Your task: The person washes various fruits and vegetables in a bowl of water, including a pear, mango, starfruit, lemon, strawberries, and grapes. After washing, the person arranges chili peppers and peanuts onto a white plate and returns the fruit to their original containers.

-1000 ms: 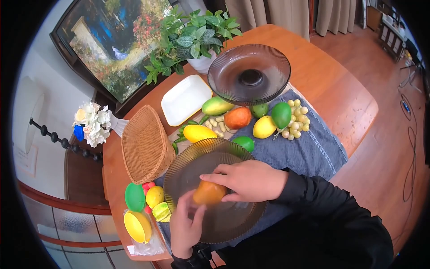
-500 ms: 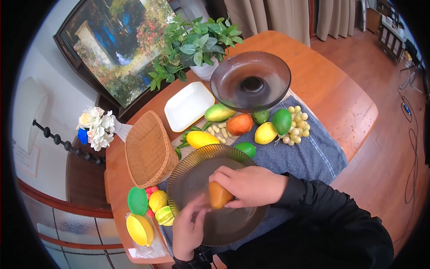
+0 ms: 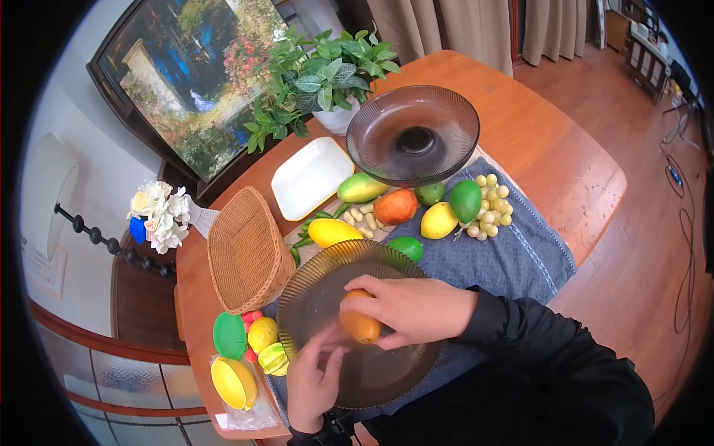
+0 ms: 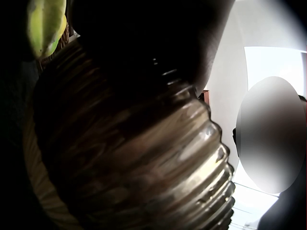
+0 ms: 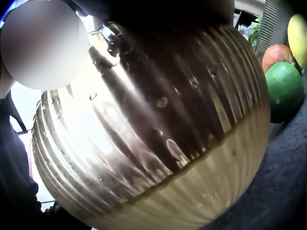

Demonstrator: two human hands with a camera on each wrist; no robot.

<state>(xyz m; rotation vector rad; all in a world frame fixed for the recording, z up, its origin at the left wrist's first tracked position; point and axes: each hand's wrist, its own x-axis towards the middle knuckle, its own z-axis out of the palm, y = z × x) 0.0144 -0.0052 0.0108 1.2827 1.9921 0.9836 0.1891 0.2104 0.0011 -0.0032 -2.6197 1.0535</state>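
Observation:
Over a ribbed, tinted glass bowl (image 3: 299,288) my right hand (image 3: 424,308) grips an orange-brown pear (image 3: 361,321), thumb on the near side and fingers over the top. My left hand (image 3: 312,383) hovers at the bowl's near-left part, fingers extended beside the pear and blurred, holding nothing. In the right wrist view, drops cling to the glass bowl's wall (image 5: 158,103) and a level line of water crosses it. The same ribbed wall (image 4: 192,153) fills much of the left wrist view, where the hand is dark.
Beyond the bowl lie a yellow mango (image 3: 332,233), green lime (image 3: 405,248), lemon (image 3: 439,221) and grapes (image 3: 487,212) on a grey towel (image 3: 513,256). A second glass bowl (image 3: 454,134), white tray (image 3: 309,175) and wicker basket (image 3: 245,249) stand behind. Left are a star fruit (image 3: 273,359) and yellow bowl (image 3: 232,383).
The pear has turned in my right hand and shifted slightly right from where it began. My left fingers have drawn down off it, and keep moving beside it.

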